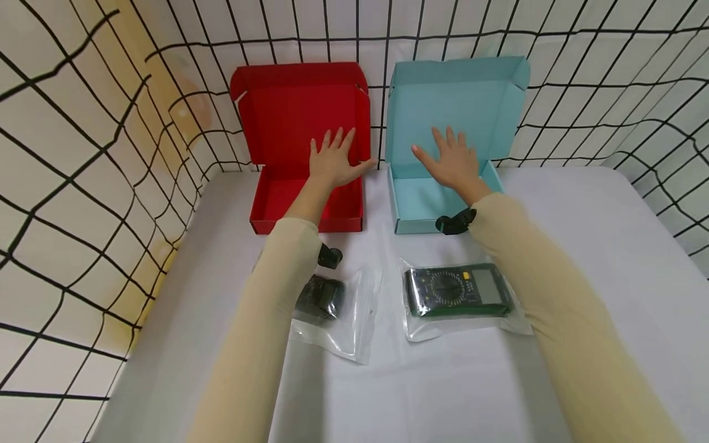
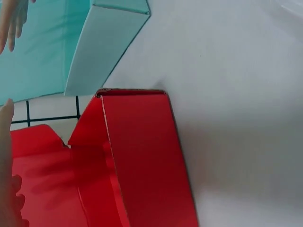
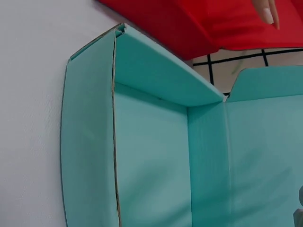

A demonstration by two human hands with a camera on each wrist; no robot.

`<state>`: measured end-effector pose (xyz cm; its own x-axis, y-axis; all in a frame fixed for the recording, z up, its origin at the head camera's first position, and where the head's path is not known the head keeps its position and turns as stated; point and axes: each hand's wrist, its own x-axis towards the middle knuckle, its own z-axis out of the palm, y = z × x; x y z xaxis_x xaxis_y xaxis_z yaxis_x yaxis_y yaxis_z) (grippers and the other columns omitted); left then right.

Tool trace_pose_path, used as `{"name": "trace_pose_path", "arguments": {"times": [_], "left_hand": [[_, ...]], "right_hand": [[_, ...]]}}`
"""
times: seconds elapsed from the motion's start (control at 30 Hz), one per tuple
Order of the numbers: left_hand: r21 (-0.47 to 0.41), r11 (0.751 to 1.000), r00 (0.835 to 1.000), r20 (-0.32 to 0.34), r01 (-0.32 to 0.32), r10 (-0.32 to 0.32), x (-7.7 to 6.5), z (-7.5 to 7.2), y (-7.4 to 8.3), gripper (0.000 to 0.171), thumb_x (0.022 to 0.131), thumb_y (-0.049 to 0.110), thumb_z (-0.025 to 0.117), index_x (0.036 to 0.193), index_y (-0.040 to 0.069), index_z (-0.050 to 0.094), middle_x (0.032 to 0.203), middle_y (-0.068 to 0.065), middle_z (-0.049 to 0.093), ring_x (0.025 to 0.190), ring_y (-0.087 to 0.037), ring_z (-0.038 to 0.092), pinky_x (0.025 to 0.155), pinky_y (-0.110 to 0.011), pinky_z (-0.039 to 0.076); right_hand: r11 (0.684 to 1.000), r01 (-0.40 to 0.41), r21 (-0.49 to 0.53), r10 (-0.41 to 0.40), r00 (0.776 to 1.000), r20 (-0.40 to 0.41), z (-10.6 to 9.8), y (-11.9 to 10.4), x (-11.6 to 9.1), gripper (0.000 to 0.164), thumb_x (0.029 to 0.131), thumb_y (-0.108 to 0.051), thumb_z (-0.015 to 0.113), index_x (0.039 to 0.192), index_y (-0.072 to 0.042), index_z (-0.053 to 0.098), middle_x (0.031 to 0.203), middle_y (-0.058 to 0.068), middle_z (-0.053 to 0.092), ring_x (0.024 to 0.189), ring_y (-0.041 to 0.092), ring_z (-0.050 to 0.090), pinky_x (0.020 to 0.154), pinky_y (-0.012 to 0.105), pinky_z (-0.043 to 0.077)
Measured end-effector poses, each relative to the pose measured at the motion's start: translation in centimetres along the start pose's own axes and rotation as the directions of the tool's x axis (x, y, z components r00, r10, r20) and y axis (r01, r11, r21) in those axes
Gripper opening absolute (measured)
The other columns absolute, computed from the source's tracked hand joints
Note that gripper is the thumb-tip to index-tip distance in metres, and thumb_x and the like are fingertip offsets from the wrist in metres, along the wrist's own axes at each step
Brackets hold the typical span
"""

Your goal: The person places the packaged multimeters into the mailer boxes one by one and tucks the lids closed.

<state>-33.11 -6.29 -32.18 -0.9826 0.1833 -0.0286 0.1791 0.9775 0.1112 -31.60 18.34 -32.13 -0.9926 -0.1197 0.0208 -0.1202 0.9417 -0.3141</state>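
2 hands: L hand [image 1: 335, 166] over red box [image 1: 279, 191], R hand [image 1: 451, 165] over blue box [image 1: 412, 187]; fingers spread wide, holding nothing; contact w/ card, can't tell on my feed.
Step tip: I'd go lightly, palms level, & mind the R wrist cam [image 1: 456, 221] nr the blue front wall; sleeves pass over the bags, so I'd stay high.
Red box: red card, lid up, nr table [image 1: 388, 394] far edge, L of centre.
Blue box: pale blue, lid up too, just R of red.
Bags: 2, clear, closer to table's near edge; 1 [image 1: 357, 320] w/ dark block [image 1: 327, 295], 1 [image 1: 423, 332] w/ multimeter [image 1: 454, 290].
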Motion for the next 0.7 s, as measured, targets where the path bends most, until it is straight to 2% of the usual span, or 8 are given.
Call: {"name": "trace_pose_path", "arguments": {"times": [0.17, 0.47, 0.7], "left_hand": [[-0.071, 0.997, 0.999, -0.04, -0.017, 0.014, -0.4, 0.5, 0.3, 0.089, 0.081, 0.074, 0.029, 0.149, 0.026, -0.001, 0.156, -0.003, 0.004, 0.142, -0.029, 0.003, 0.112, -0.052, -0.004], [-0.191, 0.981, 0.995, -0.097, -0.03, 0.012, -1.2, 1.6, 0.4, 0.088, 0.081, 0.073, 0.033, 0.15, 0.025, 0.009, 0.154, -0.004, 0.017, 0.141, -0.026, 0.013, 0.112, -0.053, 0.003], [-0.278, 0.96, 0.991, -0.135, -0.03, -0.008, -1.5, 1.2, 0.7, 0.087, 0.08, 0.074, 0.036, 0.149, 0.026, 0.015, 0.153, -0.003, 0.022, 0.14, -0.026, 0.017, 0.112, -0.053, 0.005]], "right_hand": [[0.998, 0.025, 0.064, -0.022, 0.999, -0.043, 0.0, 1.0, -0.8, 0.087, 0.085, -0.074, 0.016, 0.15, -0.017, 0.004, 0.154, 0.018, 0.0, 0.139, 0.041, -0.001, 0.106, 0.064, 0.009], [0.977, -0.024, 0.212, 0.036, 0.998, -0.057, -0.3, 2.7, -2.6, 0.085, 0.087, -0.072, 0.018, 0.15, -0.016, 0.004, 0.153, 0.018, -0.002, 0.139, 0.042, -0.002, 0.103, 0.068, 0.006], [0.956, -0.046, 0.29, 0.069, 0.995, -0.068, -1.6, 3.2, -3.1, 0.082, 0.089, -0.069, 0.017, 0.15, -0.016, 0.002, 0.154, 0.017, -0.001, 0.139, 0.041, -0.001, 0.103, 0.067, 0.004]]}}
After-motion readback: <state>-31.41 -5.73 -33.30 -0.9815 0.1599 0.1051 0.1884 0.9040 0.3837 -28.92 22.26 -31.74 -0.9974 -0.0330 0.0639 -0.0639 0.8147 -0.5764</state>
